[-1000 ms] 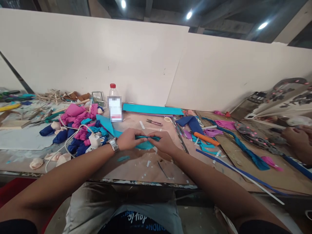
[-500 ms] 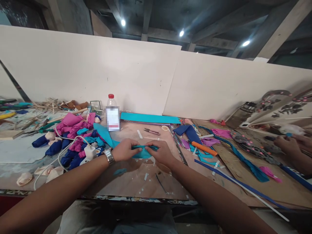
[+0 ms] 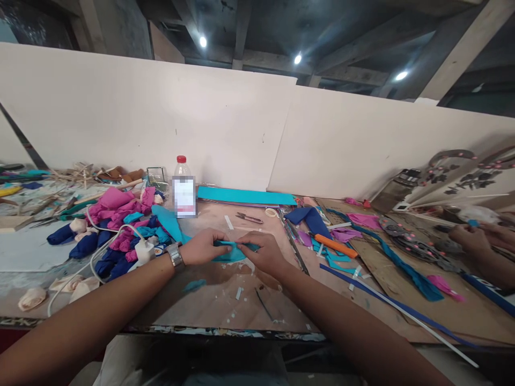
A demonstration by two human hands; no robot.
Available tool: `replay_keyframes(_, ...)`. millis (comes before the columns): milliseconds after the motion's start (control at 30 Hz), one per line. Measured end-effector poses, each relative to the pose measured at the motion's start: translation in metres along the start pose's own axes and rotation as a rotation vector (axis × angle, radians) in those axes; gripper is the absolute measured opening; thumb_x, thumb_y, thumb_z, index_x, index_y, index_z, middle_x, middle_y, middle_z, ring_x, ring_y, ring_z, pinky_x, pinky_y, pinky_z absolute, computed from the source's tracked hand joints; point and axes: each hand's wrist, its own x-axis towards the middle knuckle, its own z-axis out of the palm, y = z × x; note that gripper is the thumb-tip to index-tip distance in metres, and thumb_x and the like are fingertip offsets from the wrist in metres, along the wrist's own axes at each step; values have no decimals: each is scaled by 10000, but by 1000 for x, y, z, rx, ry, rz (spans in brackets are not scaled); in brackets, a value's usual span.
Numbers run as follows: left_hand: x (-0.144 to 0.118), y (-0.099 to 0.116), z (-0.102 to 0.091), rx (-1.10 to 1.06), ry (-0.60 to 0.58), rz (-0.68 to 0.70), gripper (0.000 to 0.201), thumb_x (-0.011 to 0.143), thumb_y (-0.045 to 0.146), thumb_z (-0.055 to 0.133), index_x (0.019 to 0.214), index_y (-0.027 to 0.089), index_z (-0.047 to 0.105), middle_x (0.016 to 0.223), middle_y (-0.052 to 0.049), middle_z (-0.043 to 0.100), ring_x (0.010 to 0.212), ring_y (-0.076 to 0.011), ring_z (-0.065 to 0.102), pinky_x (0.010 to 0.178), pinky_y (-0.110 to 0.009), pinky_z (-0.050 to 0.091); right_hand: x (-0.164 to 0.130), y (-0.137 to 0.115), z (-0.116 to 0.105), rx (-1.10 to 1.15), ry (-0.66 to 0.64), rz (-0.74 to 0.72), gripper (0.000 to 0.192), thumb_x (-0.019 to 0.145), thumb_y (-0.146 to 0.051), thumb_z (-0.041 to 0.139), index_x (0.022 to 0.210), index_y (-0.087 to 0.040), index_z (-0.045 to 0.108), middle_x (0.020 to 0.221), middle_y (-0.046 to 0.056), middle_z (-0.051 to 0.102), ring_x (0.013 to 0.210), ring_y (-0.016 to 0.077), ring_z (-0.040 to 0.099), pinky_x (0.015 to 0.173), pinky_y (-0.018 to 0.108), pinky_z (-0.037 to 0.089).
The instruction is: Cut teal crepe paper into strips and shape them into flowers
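Left hand (image 3: pixel 204 247) and right hand (image 3: pixel 264 253) in closed pinches on turquoise fabric (image 3: pixel 228 257) between and below their thumbs

The turquoise fabric strip (image 3: pixel 228 257) is a plain, matte, flexible piece, pinched along its upper edge between the thumb and fingers of the left hand (image 3: pixel 204 247) and of the right hand (image 3: pixel 260 252). Between the hands the edge appears gathered or folded, the lower portion bulges downward toward the wearer, and a short section shows beyond the right fingertips. A flat, wider turquoise length extends from behind the left hand, away and to the left; its connection to the pinched section is hidden.
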Motion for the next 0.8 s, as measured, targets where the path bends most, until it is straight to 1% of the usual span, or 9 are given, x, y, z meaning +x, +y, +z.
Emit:
replay_keyframes(67, 0, 0, 1, 0, 1, 4, 345, 894, 454, 594, 932, 152, 757, 761, -7, 675, 671, -137, 526, 624, -248, 380, 0, -1, 1, 21, 5, 60, 140, 885, -253, 679, 942, -246, 807, 918, 39, 803, 838, 202, 748, 781, 304, 564)
replay_keyframes(200, -1, 1, 3, 11, 53, 96, 354, 909, 470, 598, 988, 162, 754, 889, -32, 719, 808, -171, 595, 723, -260, 421, 0, -1, 3, 123, 8, 226, 154, 849, -301, 706, 931, -219, 806, 907, 45, 804, 835, 221, 748, 764, 315, 569)
replay_keyframes(300, -1, 1, 4, 40, 75, 96, 368, 924, 477, 576, 916, 151, 746, 829, -26, 697, 770, -162, 579, 688, -254, 405, 0, -1, 5, 196, -11, 300, 191, 823, -345, 722, 915, -196, 799, 889, 50, 798, 832, 230, 737, 728, 313, 561)
replay_keyframes(367, -1, 1, 5, 51, 79, 82, 377, 929, 477, 566, 886, 147, 743, 797, -20, 683, 740, -152, 563, 663, -248, 392, 0, -1, 6, 226, -9, 321, 215, 813, -360, 725, 920, -186, 794, 893, 54, 793, 830, 228, 728, 717, 309, 554)
replay_keyframes(533, -1, 3, 3, 55, 79, 66, 346, 911, 452, 589, 938, 153, 760, 792, -10, 684, 725, -144, 555, 650, -243, 378, 0, 0, 7, 255, 14, 332, 219, 802, -362, 726, 917, -186, 787, 904, 56, 785, 842, 222, 715, 739, 312, 546)
replay_keyframes(667, -2, 6, 1, 30, 48, 14, 329, 886, 443, 609, 845, 141, 734, 678, 14, 603, 623, -117, 482, 576, -238, 329, 1, 0, 7, 279, 8, 368, 202, 785, -356, 735, 890, -191, 785, 890, 51, 780, 816, 215, 706, 717, 306, 540)
replay_keyframes(733, -2, 6, 0, 11, 30, 6, 332, 886, 438, 601, 792, 138, 711, 634, 23, 554, 597, -109, 451, 557, -237, 310, 1, -1, 7, 299, 2, 375, 207, 783, -361, 738, 896, -194, 785, 891, 48, 780, 812, 213, 703, 707, 302, 537)
replay_keyframes(800, -2, 4, 0, -3, 21, 9, 328, 889, 426, 587, 782, 139, 707, 620, 26, 529, 593, -108, 434, 555, -237, 304, 1, -2, 8, 306, -1, 371, 219, 784, -374, 742, 904, -197, 786, 893, 48, 779, 820, 214, 702, 711, 304, 535)
